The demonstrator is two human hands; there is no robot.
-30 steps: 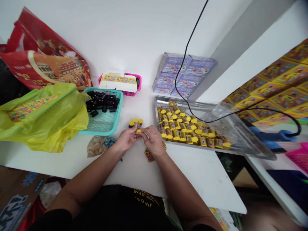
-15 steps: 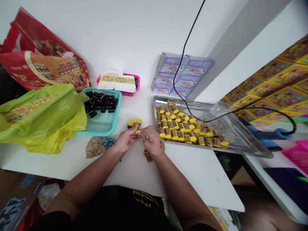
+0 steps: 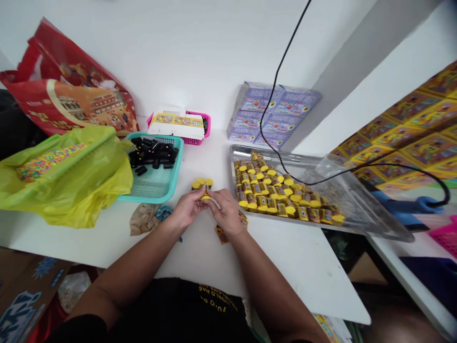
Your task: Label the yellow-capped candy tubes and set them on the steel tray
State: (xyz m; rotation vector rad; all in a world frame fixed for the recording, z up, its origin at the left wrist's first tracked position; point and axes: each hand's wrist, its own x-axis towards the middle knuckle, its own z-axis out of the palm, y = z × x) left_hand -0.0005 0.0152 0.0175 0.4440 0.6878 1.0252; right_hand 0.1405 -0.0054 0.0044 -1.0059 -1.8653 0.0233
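While the left hand (image 3: pixel 187 208) and right hand (image 3: pixel 225 212) sit together, fingertips pinching a small yellow-capped tube (image 3: pixel 205 196) whose long axis I honestly can't make out, a huddle of matching tubes (image 3: pixel 202 183) stands just beyond at 12 o'clock, nearer the left hand.

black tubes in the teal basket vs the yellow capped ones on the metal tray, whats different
The black tubes look plain dark, while the yellow-capped tubes have printed wrappers and bright yellow ends. The black tubes lie in a loose heap in the teal mesh basket, while the yellow-capped tubes sit packed closely on the steel tray. The yellow-capped tubes also far outnumber the black tubes. Both are short cylinders.
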